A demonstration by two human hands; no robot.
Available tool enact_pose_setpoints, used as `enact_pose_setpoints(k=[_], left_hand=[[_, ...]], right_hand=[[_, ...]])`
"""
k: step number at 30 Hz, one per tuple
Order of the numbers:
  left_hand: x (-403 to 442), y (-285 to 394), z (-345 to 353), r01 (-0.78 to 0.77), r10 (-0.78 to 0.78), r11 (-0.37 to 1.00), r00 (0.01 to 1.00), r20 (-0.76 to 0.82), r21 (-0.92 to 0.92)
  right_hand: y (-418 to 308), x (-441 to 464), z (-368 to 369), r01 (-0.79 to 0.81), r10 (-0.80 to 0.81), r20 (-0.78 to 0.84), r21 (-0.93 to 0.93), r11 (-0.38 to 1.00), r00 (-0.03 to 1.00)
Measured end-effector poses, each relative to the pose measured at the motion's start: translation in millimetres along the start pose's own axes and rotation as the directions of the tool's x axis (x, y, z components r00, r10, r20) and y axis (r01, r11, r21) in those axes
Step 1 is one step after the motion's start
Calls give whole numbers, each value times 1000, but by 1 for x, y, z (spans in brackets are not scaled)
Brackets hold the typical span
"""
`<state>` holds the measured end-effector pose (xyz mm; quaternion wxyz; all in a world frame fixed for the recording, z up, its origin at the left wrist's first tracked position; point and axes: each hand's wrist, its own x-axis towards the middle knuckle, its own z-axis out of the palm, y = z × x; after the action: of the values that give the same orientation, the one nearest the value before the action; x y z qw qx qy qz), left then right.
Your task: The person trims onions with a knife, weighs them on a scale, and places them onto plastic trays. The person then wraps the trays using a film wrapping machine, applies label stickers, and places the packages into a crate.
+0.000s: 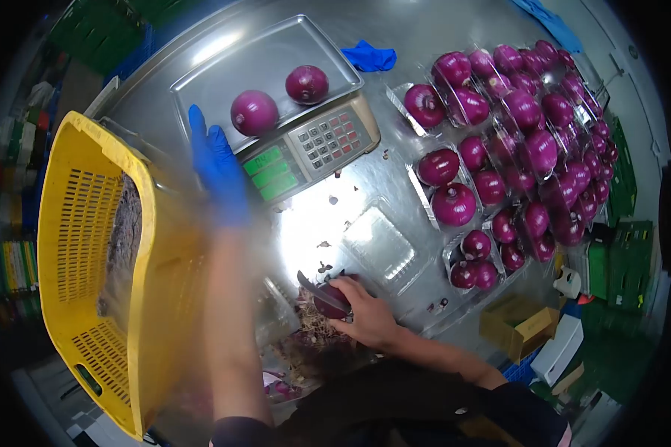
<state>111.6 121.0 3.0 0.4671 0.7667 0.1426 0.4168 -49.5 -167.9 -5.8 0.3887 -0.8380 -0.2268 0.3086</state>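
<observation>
My left hand [220, 160], in a blue glove, is beside the left end of a digital scale [276, 167], its fingers apart and nothing in them. Two red onions, one of them [254, 112] nearer my glove and the other [307, 84] to its right, sit on the scale's metal tray [224, 71]. My bare right hand [365, 316] is closed round a dark red onion [328, 302] and a curved knife [322, 290] near the table's front edge. Dry roots and skins [317, 328] lie beneath that onion.
A yellow crate [145, 261] stands at the left. Many clear trays of red onions [525, 108] are stacked at the right. An empty clear tray [380, 246] lies mid-table. A blue glove [369, 57] lies behind the scale, and cardboard boxes [511, 328] are at the lower right.
</observation>
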Motion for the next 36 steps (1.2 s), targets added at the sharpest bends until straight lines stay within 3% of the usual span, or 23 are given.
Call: enact_pose_setpoints(k=[3, 7, 8, 10, 12, 14, 16, 18, 19, 22, 24, 25, 26, 29, 30, 32, 33, 35, 36], left_hand=[[1, -4, -7, 3, -3, 1000, 1000, 21, -10], [1, 5, -7, 102, -94, 989, 993, 73, -104], [2, 4, -4, 125, -114, 984, 990, 89, -129], [8, 13, 3, 47, -54, 998, 986, 155, 51], [11, 13, 13, -6, -23, 992, 974, 226, 127], [18, 2, 24, -13, -17, 995, 956, 292, 103], [24, 5, 29, 89, -105, 994, 932, 348, 60], [21, 14, 32, 277, -229, 958, 891, 392, -70], [16, 14, 32, -52, 26, 996, 946, 322, 74], [-23, 47, 25, 71, 10, 987, 864, 503, -142], [-66, 63, 24, 140, 20, 970, 771, 637, -200], [-88, 69, 24, 165, 30, 963, 718, 696, -212], [-103, 74, 25, 108, 76, 977, 638, 767, -186], [-141, 69, 38, -258, 200, 962, 434, 878, -92], [-153, 66, 39, -351, 219, 934, 404, 888, -70], [-165, 66, 43, -446, 227, 894, 386, 894, -34], [-168, 69, 43, -479, 228, 877, 383, 895, -19], [-168, 88, 40, -300, 69, 951, 454, 889, 80], [-165, 99, 40, -170, -54, 973, 487, 872, 155]], right_hand=[[2, -3, -3, 71, -71, -4, 53, 996, 997], [-18, 43, -63, 162, -120, -279, 131, 978, 953], [-29, 75, -85, 227, -164, -383, 125, 966, 909], [-52, 140, -128, 345, -243, -574, 74, 936, 782], [-60, 203, -151, 396, -478, -650, -282, 874, 591], [-58, 252, -157, 261, -397, -611, -303, 916, 685], [-43, 290, -158, 313, -355, -473, -169, 935, 806], [-49, 270, -161, 324, -376, -488, -190, 927, 788], [-49, 259, -165, 330, -389, -491, -206, 921, 780], [-40, 168, -160, 409, -420, -596, -163, 898, 684], [-22, 97, -142, 206, -145, -536, 54, 977, 831], [4, 66, -124, 227, -252, -575, -116, 967, 778], [14, 32, -113, 129, -54, -515, 110, 985, 855], [29, -20, -86, -52, 179, -455, 277, 959, 872], [38, -24, -77, 12, 78, -517, 169, 986, 852], [48, -31, -70, -28, 20, -474, -11, 1000, 880], [54, -38, -68, -54, 52, -531, 12, 998, 846], [63, -52, -62, -100, 122, -626, 71, 992, 770], [68, -59, -60, -178, 228, -576, 142, 974, 785]])
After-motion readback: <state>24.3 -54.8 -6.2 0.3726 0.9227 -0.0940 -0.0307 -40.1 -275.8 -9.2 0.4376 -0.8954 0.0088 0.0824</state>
